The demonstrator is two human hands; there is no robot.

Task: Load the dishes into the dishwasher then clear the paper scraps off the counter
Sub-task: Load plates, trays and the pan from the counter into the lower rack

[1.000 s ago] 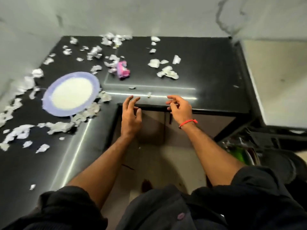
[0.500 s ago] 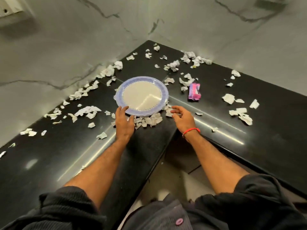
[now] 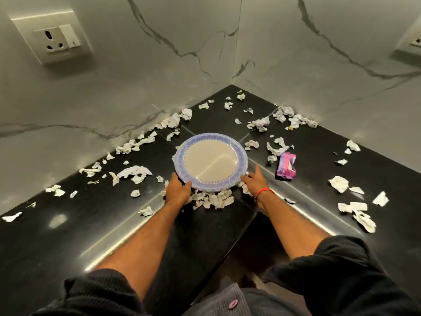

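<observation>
Reaching in over the black polished stone counter, both hands meet the round plate with a blue patterned rim. Left hand: thumb hooked over the near-left rim, gripping it. Right hand: fingers at the near-right rim; I cannot tell whether they grasp. Crumpled white paper scraps heap between the wrists and scatter beyond both hands. Pink-purple wrapper just right of the right hand. White wall socket far left.
</observation>
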